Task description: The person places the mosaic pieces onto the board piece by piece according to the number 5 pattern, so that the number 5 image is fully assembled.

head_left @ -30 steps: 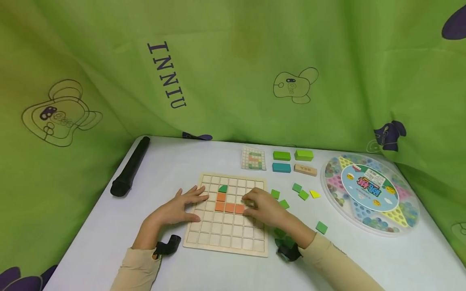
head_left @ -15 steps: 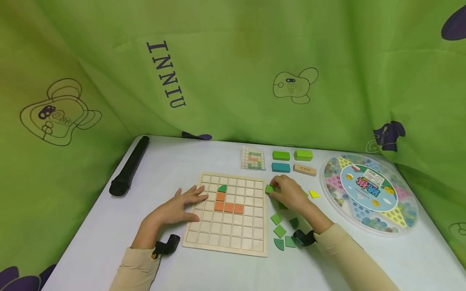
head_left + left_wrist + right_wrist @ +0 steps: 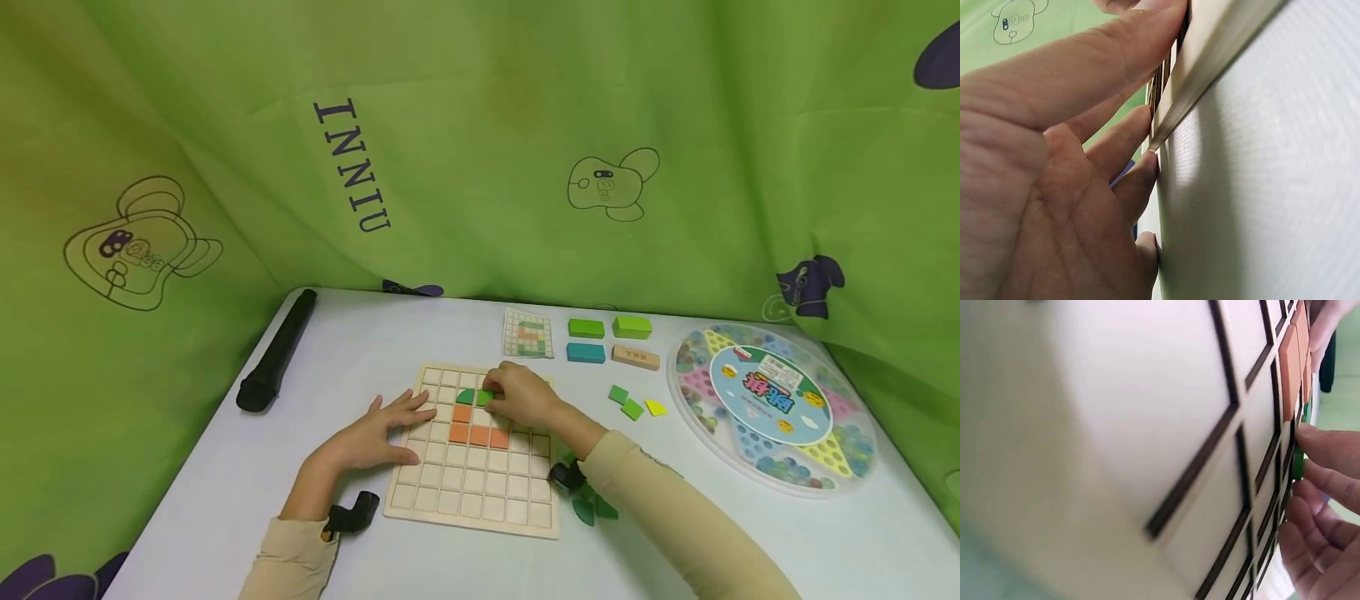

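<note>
A wooden grid board (image 3: 457, 487) lies on the white table. On it sit several orange tiles (image 3: 477, 433) and a dark green quarter-round tile (image 3: 465, 397). My right hand (image 3: 517, 395) pinches a light green square tile (image 3: 485, 397) on the board, just right of the dark green piece; the right wrist view shows the fingertips (image 3: 1329, 450) on the green tile (image 3: 1298, 464). With fingers flat, my left hand (image 3: 371, 435) rests on the board's left edge (image 3: 1210, 75).
Loose green tiles (image 3: 625, 402) and a yellow one (image 3: 656, 407) lie right of the board, more (image 3: 588, 508) under my right forearm. Behind stand a pattern card (image 3: 527, 332), coloured blocks (image 3: 607, 339), a round marble game (image 3: 772, 408) and a black cylinder (image 3: 276, 350). Green cloth surrounds the table.
My right hand picked a light green tile from the table right of the board and carried it left onto the grid beside the dark green piece. The left hand stayed put.
</note>
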The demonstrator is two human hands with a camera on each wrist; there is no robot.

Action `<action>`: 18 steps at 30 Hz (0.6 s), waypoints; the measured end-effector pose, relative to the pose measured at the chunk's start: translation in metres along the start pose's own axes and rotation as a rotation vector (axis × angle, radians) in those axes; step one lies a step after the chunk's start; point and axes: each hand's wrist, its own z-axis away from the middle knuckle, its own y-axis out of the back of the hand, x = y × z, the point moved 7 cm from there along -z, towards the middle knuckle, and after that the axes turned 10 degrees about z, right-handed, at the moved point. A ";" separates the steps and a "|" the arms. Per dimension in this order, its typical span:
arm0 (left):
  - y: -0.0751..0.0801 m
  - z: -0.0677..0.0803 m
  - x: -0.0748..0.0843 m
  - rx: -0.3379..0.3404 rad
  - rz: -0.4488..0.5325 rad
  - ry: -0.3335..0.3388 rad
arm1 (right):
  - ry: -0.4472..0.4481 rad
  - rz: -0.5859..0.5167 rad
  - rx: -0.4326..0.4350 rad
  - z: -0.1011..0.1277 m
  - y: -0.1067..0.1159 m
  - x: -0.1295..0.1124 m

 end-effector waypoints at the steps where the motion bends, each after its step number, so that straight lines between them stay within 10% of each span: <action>1: 0.000 0.000 0.000 0.002 -0.004 -0.001 | 0.005 0.007 -0.006 -0.001 -0.001 -0.001; 8: -0.003 0.000 0.000 -0.001 -0.009 -0.002 | -0.055 -0.085 0.031 0.015 0.016 0.017; 13: -0.001 0.000 0.003 0.004 -0.001 0.003 | -0.069 -0.134 0.120 0.059 0.037 0.060; 18: 0.000 0.000 0.001 0.008 0.001 0.007 | -0.126 -0.085 0.036 0.103 0.029 0.096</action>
